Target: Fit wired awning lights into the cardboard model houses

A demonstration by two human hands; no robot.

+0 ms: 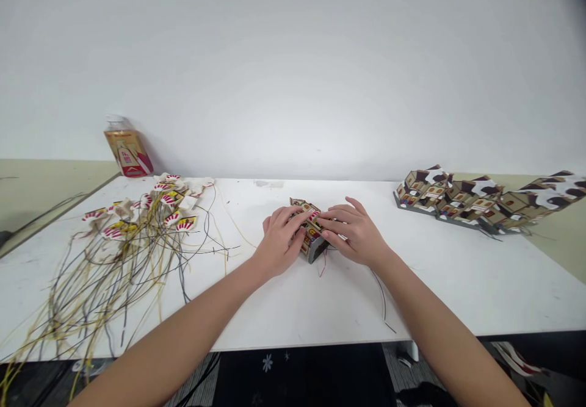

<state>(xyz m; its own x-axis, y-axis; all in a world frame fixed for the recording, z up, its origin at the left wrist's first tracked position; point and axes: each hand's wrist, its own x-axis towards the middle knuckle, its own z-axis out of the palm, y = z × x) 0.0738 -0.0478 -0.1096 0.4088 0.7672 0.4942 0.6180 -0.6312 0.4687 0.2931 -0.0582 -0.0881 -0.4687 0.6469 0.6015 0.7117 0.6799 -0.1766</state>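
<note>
Near the middle of the white table is a small model house (pixel 313 243), with tan printed walls and a grey base, tilted between my two hands. My left hand (pixel 280 243) holds its left side, thumb at the front and fingers over the top. Against the upper right part rest the fingertips of my right hand (pixel 354 230), closed around that side. A small red-and-white striped piece (pixel 314 216) shows under the fingertips of both hands. From the base hangs a thin red wire (pixel 323 263). My fingers cover much of the roof and right side.
Left on the table (pixel 293 321) lies a tangled heap of yellow and black wires (pixel 132 273) with several striped pieces (pixel 169 199). A drink bottle (pixel 129 151) leans near the wall. Several model houses (pixel 471 199) line the right back edge. A dark wire (pixel 382 297) lies by my right forearm.
</note>
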